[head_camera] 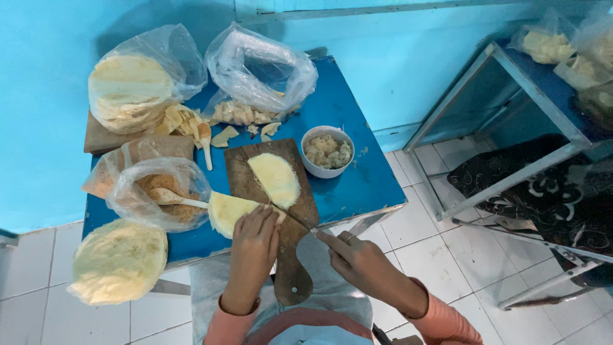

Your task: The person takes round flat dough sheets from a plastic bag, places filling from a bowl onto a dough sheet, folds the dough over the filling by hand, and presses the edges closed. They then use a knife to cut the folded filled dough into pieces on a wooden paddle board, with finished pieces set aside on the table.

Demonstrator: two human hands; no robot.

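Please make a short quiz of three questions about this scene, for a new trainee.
1. True or false: the left hand presses on a pale round sheet at the edge of the wooden cutting board.
2. What does the right hand hold? A) a knife B) a wooden spoon C) a plastic bag
3. Fill in: the white bowl of lumpy filling stands on the blue ____.

Key: 1 true; 2 A; 3 table.
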